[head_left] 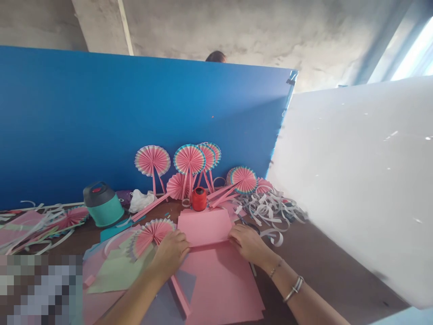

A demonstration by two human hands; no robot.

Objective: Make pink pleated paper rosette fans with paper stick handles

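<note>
A pink sheet of paper lies between my two hands, its near edge lifted or folded along a straight line. My left hand grips its left end with the fingers closed. At the right end my right hand pinches the same sheet. More pink paper is spread below it, towards me. Next to my left hand lies a pleated paper fan with a pink strip handle running under my wrist. Dark-handled scissors lie partly hidden behind my right hand.
A red thread spool stands just beyond the sheet. Several finished paper fans lean against the blue partition. White paper strips pile up at the right, and a teal-and-grey container stands at the left. A white panel borders the right side.
</note>
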